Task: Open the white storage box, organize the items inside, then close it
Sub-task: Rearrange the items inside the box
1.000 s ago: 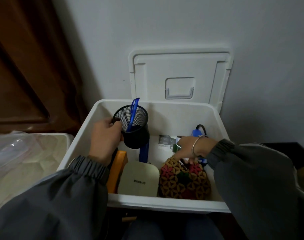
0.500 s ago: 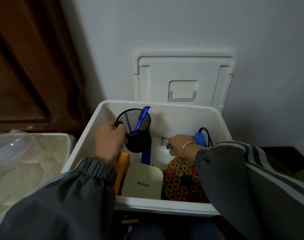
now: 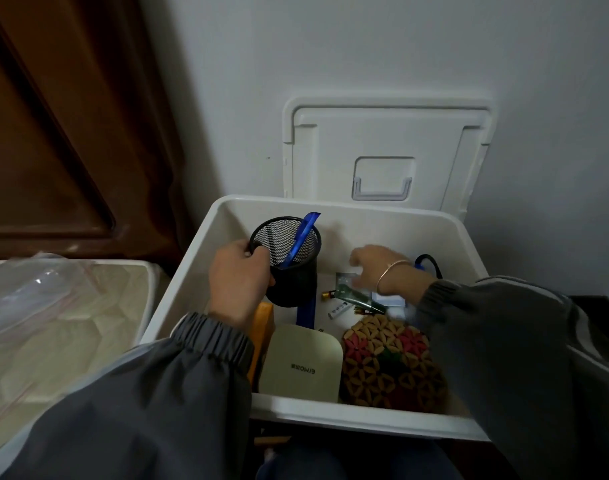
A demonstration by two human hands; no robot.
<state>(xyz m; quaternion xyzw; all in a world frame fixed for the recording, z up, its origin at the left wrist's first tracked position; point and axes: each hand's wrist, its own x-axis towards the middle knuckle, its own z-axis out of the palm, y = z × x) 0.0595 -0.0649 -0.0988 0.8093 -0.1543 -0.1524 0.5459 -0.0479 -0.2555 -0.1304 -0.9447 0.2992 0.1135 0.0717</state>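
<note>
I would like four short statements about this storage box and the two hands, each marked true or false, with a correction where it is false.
1. The lid of the white storage box stands open against the wall. True.
2. The left hand grips the black mesh pen holder. True.
3. The pen holder is empty. False: a blue pen stands in it.
4. The right hand holds the patterned mat. False: it reaches beyond the mat, over the batteries on the box floor.
</note>
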